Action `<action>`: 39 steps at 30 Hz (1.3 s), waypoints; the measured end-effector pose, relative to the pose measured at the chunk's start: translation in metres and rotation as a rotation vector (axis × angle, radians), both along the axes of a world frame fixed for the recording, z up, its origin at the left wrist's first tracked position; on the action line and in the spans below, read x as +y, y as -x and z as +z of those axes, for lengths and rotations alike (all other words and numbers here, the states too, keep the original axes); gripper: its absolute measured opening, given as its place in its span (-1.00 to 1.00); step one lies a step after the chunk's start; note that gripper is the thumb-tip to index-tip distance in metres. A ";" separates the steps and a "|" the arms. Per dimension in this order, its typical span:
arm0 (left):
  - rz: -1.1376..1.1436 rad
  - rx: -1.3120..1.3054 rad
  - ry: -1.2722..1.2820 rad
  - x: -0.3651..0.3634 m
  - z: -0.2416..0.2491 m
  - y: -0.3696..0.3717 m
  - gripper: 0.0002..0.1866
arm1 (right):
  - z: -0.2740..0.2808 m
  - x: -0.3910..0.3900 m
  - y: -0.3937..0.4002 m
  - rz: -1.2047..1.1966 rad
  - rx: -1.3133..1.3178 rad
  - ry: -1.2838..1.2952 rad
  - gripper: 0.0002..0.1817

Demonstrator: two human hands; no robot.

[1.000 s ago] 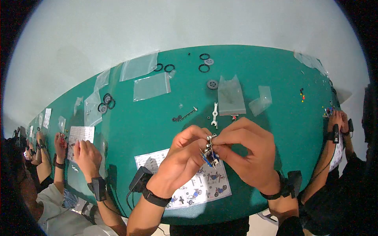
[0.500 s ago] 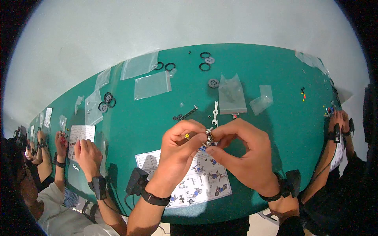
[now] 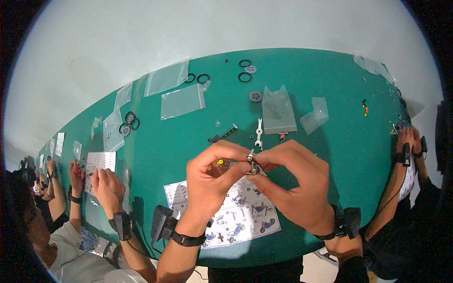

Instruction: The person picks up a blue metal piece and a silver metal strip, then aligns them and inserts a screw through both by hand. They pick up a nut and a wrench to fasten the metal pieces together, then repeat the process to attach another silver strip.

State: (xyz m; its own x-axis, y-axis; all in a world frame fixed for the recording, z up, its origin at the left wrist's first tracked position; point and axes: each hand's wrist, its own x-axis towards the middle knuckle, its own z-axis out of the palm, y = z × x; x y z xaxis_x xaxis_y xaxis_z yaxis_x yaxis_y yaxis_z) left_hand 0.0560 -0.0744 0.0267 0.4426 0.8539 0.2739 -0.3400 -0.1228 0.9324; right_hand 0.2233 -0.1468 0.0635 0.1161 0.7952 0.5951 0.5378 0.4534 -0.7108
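Above a printed instruction sheet (image 3: 243, 221), my left hand (image 3: 207, 177) and my right hand (image 3: 299, 181) meet, fingertips pinched on a small model assembly (image 3: 253, 166) with silver and dark pieces. A light pin sticks out of its top. Much of the assembly is hidden by my fingers. By the curled fingers of my left hand shows a round yellow piece (image 3: 221, 162). Just beyond my fingertips lie a white wrench-shaped piece (image 3: 259, 132) and a small red-and-white part (image 3: 282, 137). A dark perforated strip (image 3: 226, 134) rests farther left.
Clear plastic bags (image 3: 278, 111) lie beyond my hands, with grey wheels (image 3: 255, 96) and black tyres (image 3: 245, 77) behind. At left, a co-worker's hand (image 3: 108, 191) is over another sheet (image 3: 100, 162). Another person's hands (image 3: 408, 139) work at the right edge.
My hands have turned the assembly slightly. A blue part seen beneath my fingers earlier no longer shows. Both hands keep their pinch, and the view has shifted a little.
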 end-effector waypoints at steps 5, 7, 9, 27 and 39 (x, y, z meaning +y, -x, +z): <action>0.015 0.049 -0.070 -0.001 0.009 0.001 -0.80 | 0.001 0.000 -0.001 0.018 -0.007 0.001 -0.66; 0.023 0.092 -0.101 -0.003 0.010 0.001 -0.81 | 0.004 0.001 -0.002 0.015 -0.003 0.002 -0.68; 0.045 0.130 -0.127 -0.006 0.012 0.000 -0.81 | 0.005 0.002 -0.003 0.015 -0.007 0.005 -0.68; 0.211 0.176 -0.294 -0.013 0.002 -0.009 -0.80 | 0.000 0.005 -0.014 0.082 -0.035 0.036 -0.68; 0.088 0.123 0.077 -0.010 -0.001 -0.010 -0.93 | -0.014 0.013 -0.018 0.165 0.180 0.195 -0.77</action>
State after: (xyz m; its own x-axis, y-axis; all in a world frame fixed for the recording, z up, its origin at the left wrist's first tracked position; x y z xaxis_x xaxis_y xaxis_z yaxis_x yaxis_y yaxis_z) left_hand 0.0659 -0.0839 0.0256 0.3911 0.9072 0.1550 -0.2141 -0.0740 0.9740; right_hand 0.2414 -0.1343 0.0497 0.0663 0.9091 0.4114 0.3256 0.3700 -0.8701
